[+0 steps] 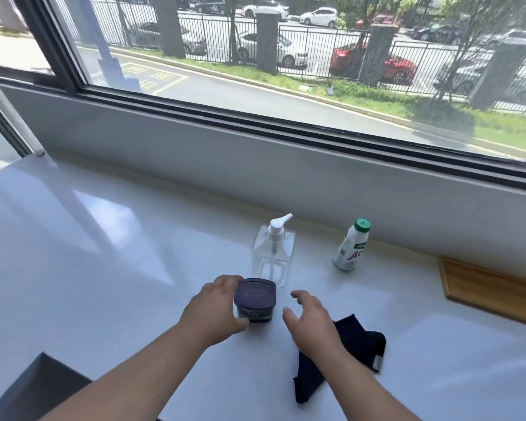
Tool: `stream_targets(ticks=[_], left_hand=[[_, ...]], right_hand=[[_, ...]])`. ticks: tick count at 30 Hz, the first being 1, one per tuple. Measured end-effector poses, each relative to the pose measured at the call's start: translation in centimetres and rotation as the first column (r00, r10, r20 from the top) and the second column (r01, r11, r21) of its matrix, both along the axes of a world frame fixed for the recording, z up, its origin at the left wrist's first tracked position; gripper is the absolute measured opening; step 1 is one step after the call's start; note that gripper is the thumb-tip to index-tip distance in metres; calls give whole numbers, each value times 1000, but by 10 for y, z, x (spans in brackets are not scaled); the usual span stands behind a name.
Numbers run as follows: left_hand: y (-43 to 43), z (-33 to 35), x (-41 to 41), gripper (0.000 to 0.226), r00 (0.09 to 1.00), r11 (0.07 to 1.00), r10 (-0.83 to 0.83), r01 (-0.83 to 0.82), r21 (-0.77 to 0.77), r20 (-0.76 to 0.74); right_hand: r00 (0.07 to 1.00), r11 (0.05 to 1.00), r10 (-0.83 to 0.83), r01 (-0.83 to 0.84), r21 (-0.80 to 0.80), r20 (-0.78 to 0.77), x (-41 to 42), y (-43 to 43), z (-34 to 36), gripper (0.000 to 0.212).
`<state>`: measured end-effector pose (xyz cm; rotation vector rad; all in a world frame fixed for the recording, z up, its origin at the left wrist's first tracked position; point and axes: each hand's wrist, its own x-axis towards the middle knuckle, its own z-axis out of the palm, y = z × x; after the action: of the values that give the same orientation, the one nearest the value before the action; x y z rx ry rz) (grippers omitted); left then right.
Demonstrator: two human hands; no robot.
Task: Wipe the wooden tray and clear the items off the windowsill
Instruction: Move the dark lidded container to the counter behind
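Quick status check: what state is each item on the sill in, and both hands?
Left hand: gripping the jar.
Right hand: open, empty.
Purple jar: lidded, upright.
Pump bottle: upright, looks empty.
White bottle: capped, upright.
Dark cloth: crumpled, lying loose.
Wooden tray: flat, empty where visible.

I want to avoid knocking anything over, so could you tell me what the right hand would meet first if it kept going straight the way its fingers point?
Most likely the clear pump bottle: the open right hand points forward and slightly left toward its base, though depth is uncertain.
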<state>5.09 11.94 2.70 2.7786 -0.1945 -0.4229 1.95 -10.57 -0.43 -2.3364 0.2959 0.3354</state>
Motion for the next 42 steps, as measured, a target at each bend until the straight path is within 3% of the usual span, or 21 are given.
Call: stream_targets(ticks=[4, 9, 11, 14, 17, 22, 28, 35, 42], left_hand=[[-24, -29, 35, 99, 994, 997, -54, 58, 42, -92], [-32, -53, 61, 80, 987, 990, -65, 82, 115, -145], [-21, -47, 63, 71, 991, 992, -48, 62, 113, -122], [13, -24, 63, 80, 993, 998, 47, -41, 57, -113], [64, 7, 56, 86, 980, 984, 175, -178, -21, -92], [169, 51, 21, 74, 950, 948, 313, -313, -58, -10], [311, 89, -63, 69, 882, 882, 468, -462, -95, 59], [461, 123, -180, 77, 770, 779, 626, -613, -128, 124], [574, 118, -264, 75, 647, 657, 754, -744, -120, 117]], right_hand=[[968, 959, -76, 137, 248, -239, 28, 6, -38, 46], [822, 710, -185, 491, 504, -539, 49, 26, -58, 52], [802, 637, -156, 528, 562, -576, 53, 39, -52, 56], [806, 574, -129, 536, 620, -577, 62, 67, -33, 55], [829, 583, -74, 486, 650, -554, 74, 110, -11, 48], [885, 637, 88, 303, 709, -457, 72, 216, 29, 39], [887, 650, 242, 152, 744, -393, 23, 361, 60, 39], [844, 613, 413, 18, 789, -341, -58, 531, 90, 43], [745, 618, 576, -128, 775, -336, -124, 655, 94, 43]])
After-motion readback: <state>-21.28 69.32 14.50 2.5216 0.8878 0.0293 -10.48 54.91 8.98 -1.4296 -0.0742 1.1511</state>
